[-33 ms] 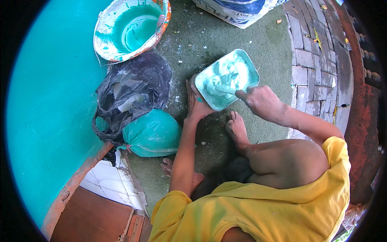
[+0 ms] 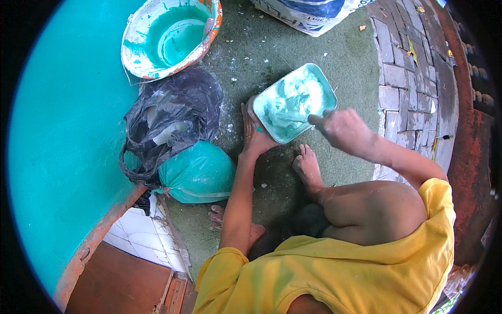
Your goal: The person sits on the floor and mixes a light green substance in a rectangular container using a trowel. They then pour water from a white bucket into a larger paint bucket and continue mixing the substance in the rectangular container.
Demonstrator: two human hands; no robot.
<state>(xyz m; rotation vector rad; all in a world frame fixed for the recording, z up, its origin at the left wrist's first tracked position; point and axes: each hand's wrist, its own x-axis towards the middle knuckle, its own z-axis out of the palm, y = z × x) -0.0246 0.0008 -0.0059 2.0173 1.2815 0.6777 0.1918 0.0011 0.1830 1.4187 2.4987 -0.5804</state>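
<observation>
Low down, the left forearm reaches nearly straight forward, its hand [image 2: 256, 137] cupped against the near-left side of the tub [image 2: 282, 136], fingers spread around the corner, holding it. The right elbow bends outward, bringing the right hand [image 2: 345, 133] in palm-down over the tub's right rim; its fingers curl inward, but blur hides what they grip. The tub, holding pale green paste [image 2: 295, 99], sits ahead of the right foot [image 2: 307, 165].

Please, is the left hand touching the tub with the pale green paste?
Touching. The head view shows the left hand cupped against the left side of the tub, with no floor visible between palm and wall.
</observation>
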